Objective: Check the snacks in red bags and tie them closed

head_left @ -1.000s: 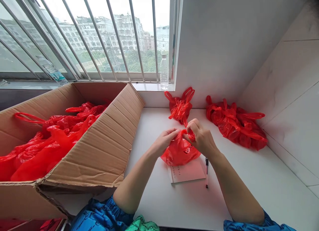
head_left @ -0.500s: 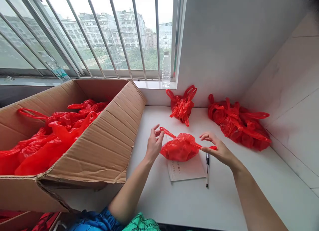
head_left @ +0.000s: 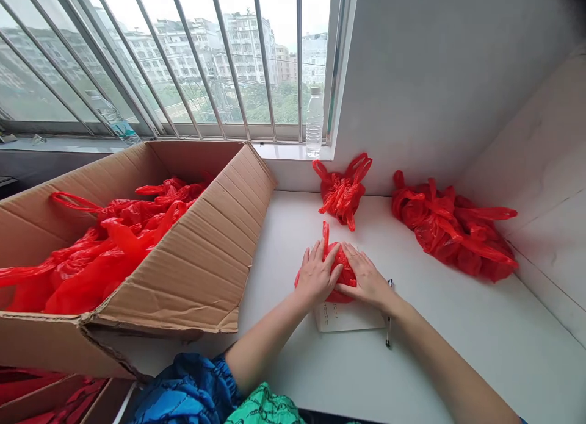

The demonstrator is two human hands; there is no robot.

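Observation:
On the white table sits a tied red plastic bag (head_left: 348, 274), partly covered by my hands. My left hand (head_left: 318, 274) lies over its left side with the fingers stretched out and apart. Against its right side rests my right hand (head_left: 366, 276), its fingers extended flat. One bag loop sticks up past the left fingertips; what is inside the bag is hidden. Beneath the bag, a notebook (head_left: 354, 321) with rows of small handwriting shows its lower part. A pen (head_left: 389, 335) lies at the notebook's right edge, partly behind my right wrist.
A large cardboard box (head_left: 183, 271) holding several red bags (head_left: 123, 235) stands on the left. Another red bag (head_left: 342, 195) sits by the wall, and more red bags (head_left: 453, 229) lie at the right. A clear bottle (head_left: 314, 122) stands on the windowsill.
My hands were apart, at the bag's two handles; they have come together onto the bag, and the right one has let go of its handle. The view has shifted slightly.

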